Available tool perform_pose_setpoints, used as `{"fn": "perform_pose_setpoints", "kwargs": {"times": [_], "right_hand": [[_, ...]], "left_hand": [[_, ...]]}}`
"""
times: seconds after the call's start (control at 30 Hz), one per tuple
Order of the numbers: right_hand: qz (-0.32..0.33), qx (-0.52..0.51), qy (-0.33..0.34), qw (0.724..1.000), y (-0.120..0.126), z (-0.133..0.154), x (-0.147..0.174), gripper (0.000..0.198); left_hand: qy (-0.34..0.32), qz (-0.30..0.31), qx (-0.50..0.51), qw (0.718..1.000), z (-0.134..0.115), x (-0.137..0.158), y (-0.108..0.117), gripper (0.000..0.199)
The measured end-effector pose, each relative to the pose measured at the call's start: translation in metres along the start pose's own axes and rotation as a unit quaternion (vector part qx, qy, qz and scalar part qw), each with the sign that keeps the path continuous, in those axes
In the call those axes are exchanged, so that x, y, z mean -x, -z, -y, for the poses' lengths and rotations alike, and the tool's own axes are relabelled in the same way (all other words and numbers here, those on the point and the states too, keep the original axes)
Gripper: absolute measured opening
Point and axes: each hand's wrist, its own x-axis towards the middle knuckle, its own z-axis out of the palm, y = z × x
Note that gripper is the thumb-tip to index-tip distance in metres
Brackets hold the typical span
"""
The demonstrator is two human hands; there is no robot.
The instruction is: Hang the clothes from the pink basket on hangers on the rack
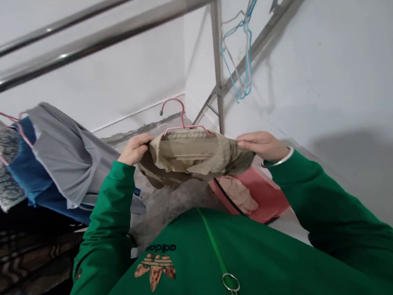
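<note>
A khaki collared shirt [197, 154] hangs on a pink hanger [183, 113] in front of me, the hook pointing up and free of any rail. My left hand [134, 149] pinches one shoulder of the shirt. At the opposite shoulder, my right hand [262, 145] grips the cloth between thumb and fingers. The collar is spread open, and the hanger's lower bar shows inside it. Most of the shirt below the shoulders is hidden from this angle.
Metal rails [99, 40] cross above. Grey [72, 152] and blue garments [32, 171] hang at the left on pink hangers. Blue and pale wire hangers [243, 61] dangle at the upper right. Below stands a pink basin [271, 196] with pale cloth [239, 192] in it.
</note>
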Motion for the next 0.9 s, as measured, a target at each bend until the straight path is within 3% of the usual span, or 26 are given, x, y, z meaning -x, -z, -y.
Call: {"fn": "perform_pose_setpoints", "kwargs": {"times": [0.13,0.27,0.53,0.63,0.73,0.9], "right_hand": [[-0.037,-0.107,-0.073,0.991,-0.014,0.028,-0.002,0.039],[-0.057,-0.161,-0.095,0.981,-0.027,0.059,-0.013,0.036],[-0.126,-0.190,-0.092,0.969,-0.039,0.098,-0.027,0.026],[-0.145,-0.167,-0.054,0.974,-0.048,0.115,-0.040,0.023],[-0.146,-0.118,0.026,0.982,-0.067,0.140,-0.063,0.025],[-0.171,-0.045,0.143,0.974,-0.118,0.186,-0.118,0.028]], "left_hand": [[0.033,-0.041,-0.042,0.998,0.022,0.011,0.015,0.049],[0.089,-0.083,-0.094,0.988,0.041,0.020,0.020,0.044],[0.099,-0.148,-0.187,0.966,0.061,0.054,0.038,0.081],[0.153,-0.209,-0.199,0.945,0.075,0.074,0.051,0.081],[0.189,-0.260,-0.176,0.930,0.087,0.093,0.058,0.076],[0.180,-0.283,-0.118,0.935,0.093,0.112,0.052,0.070]]}}
